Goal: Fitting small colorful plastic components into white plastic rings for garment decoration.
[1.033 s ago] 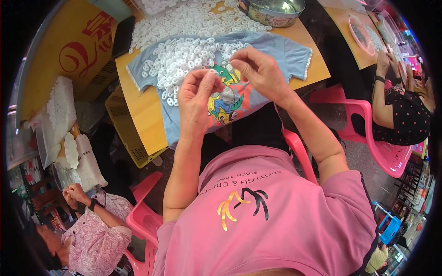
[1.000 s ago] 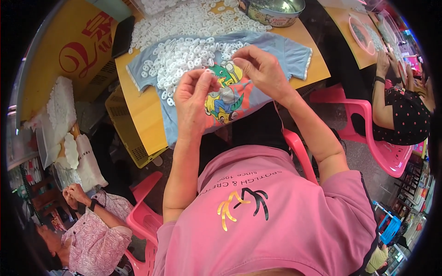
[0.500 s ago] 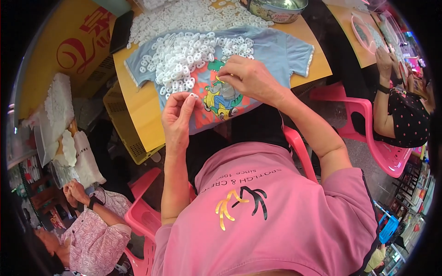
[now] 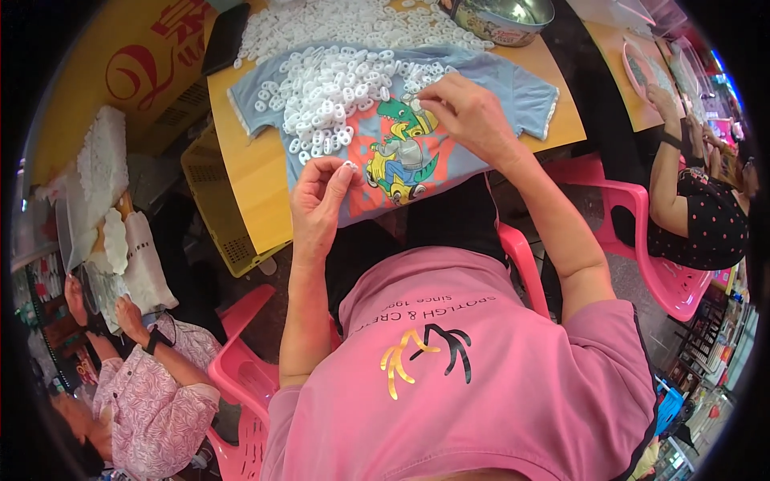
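Note:
A blue T-shirt [image 4: 525, 96] with a cartoon dinosaur print [image 4: 405, 152] lies spread over the table edge toward my lap. On its left half is a heap of small white oval pieces with two holes [image 4: 337, 84]. A smaller cluster of such pieces [image 4: 417, 74] sits to the right of that heap. My left hand [image 4: 318, 204], at the shirt's near left, pinches one white two-hole piece [image 4: 349, 165] between thumb and forefinger. Above the print, beside the smaller cluster, my right hand [image 4: 473, 116] has thumb and fingers drawn together; what they hold is too small to make out.
More white pieces [image 4: 361, 28] cover the far part of the yellow table [image 4: 261, 204]. A round tin [image 4: 505, 24] stands far right, and a black phone [image 4: 225, 38] lies far left. Co-workers sit at left [image 4: 160, 393] and right [image 4: 694, 208] on pink chairs.
My right hand has moved up and right toward the smaller cluster. My left hand keeps its pinch on the white piece. The left co-worker's hands have moved apart. The view has shifted slightly.

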`<state>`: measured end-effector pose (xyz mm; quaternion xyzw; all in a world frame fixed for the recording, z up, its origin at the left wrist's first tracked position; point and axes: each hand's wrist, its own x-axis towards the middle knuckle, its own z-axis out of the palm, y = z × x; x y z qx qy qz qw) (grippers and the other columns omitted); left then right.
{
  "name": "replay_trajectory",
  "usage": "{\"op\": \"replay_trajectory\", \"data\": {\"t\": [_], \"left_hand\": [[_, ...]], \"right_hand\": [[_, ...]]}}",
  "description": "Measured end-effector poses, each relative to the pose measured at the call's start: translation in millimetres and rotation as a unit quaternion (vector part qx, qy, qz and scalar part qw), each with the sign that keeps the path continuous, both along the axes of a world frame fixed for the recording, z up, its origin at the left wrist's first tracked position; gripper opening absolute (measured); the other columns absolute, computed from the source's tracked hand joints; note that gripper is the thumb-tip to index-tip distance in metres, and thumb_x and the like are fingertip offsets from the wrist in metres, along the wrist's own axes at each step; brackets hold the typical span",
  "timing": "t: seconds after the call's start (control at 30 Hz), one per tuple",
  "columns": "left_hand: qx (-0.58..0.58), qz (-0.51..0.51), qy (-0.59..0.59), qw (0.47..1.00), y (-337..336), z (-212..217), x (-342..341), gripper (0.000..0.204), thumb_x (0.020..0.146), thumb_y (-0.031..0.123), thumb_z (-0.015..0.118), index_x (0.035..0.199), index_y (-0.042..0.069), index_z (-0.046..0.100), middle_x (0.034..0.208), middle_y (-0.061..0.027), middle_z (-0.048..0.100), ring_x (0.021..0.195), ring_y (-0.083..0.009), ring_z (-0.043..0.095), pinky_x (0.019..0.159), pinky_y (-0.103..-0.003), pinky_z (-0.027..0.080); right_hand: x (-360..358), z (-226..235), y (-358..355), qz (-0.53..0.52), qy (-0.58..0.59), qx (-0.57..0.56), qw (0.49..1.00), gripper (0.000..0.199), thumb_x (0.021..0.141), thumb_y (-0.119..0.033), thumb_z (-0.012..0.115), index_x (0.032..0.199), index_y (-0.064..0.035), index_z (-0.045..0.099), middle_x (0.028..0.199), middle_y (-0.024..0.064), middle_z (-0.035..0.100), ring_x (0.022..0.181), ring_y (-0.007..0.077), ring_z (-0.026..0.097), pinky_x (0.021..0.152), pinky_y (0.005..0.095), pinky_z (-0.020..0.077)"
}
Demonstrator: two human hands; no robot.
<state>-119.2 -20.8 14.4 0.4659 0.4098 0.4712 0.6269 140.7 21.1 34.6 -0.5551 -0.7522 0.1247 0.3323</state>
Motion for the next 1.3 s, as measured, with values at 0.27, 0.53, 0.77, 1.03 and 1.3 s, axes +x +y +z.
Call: {"op": "replay_trajectory", "data": {"t": [0.27, 0.53, 0.77, 1.03, 1.3], "left_hand": [[0.016, -0.024, 0.043, 0.999, -2.4, -2.9, -0.6, 0.011, 0.096, 0.009, 0.060, 0.101, 0.000, 0.058, 0.088, -0.0043, 0.066, 0.080, -0.0079, 0.062, 0.073, -0.021, 0.049], [0.028, -0.021, 0.031, 0.999, -3.7, -3.4, 0.4, 0.011, 0.096, 0.009, 0.059, 0.101, 0.000, 0.058, 0.088, -0.0046, 0.066, 0.079, -0.0077, 0.062, 0.072, -0.021, 0.049], [0.025, -0.026, 0.019, 0.999, -4.7, -8.2, -3.9, 0.010, 0.096, 0.008, 0.059, 0.102, 0.000, 0.058, 0.089, -0.0051, 0.067, 0.080, -0.0081, 0.062, 0.072, -0.022, 0.049], [0.037, -0.026, 0.023, 0.999, -5.9, -9.6, -3.2, 0.010, 0.096, 0.008, 0.058, 0.102, 0.000, 0.058, 0.090, -0.0060, 0.066, 0.080, -0.0097, 0.061, 0.072, -0.022, 0.048], [0.055, -0.022, 0.005, 0.998, -6.2, -8.3, -2.6, 0.009, 0.095, 0.006, 0.059, 0.102, -0.001, 0.058, 0.090, -0.0054, 0.066, 0.082, -0.0092, 0.062, 0.073, -0.021, 0.048]], "right_hand": [[-7.3, -9.9, -0.9, 0.042, -0.019, 0.029, 0.999, 0.011, 0.084, -0.008, 0.066, 0.094, -0.0062, 0.067, 0.085, 0.0091, 0.061, 0.074, 0.0273, 0.062, 0.064, 0.0356, 0.0493], [-3.0, -10.6, 1.3, 0.014, -0.048, 0.024, 0.998, 0.010, 0.083, -0.011, 0.067, 0.091, -0.0065, 0.066, 0.086, 0.0087, 0.060, 0.075, 0.0279, 0.063, 0.063, 0.0369, 0.0489], [-0.3, -9.8, -1.3, 0.029, -0.075, 0.013, 0.997, 0.008, 0.084, -0.013, 0.066, 0.089, -0.0070, 0.065, 0.086, 0.0084, 0.060, 0.075, 0.0285, 0.063, 0.064, 0.0374, 0.0491], [-12.4, -15.5, 12.3, 0.034, -0.082, 0.047, 0.995, 0.012, 0.083, -0.013, 0.067, 0.094, -0.0080, 0.067, 0.086, 0.0073, 0.060, 0.076, 0.0279, 0.063, 0.064, 0.0369, 0.0495], [-14.0, -9.0, 8.5, 0.043, -0.100, 0.054, 0.993, 0.015, 0.080, -0.012, 0.069, 0.095, -0.0076, 0.068, 0.088, 0.0074, 0.061, 0.079, 0.0276, 0.063, 0.065, 0.0356, 0.0505]]}}
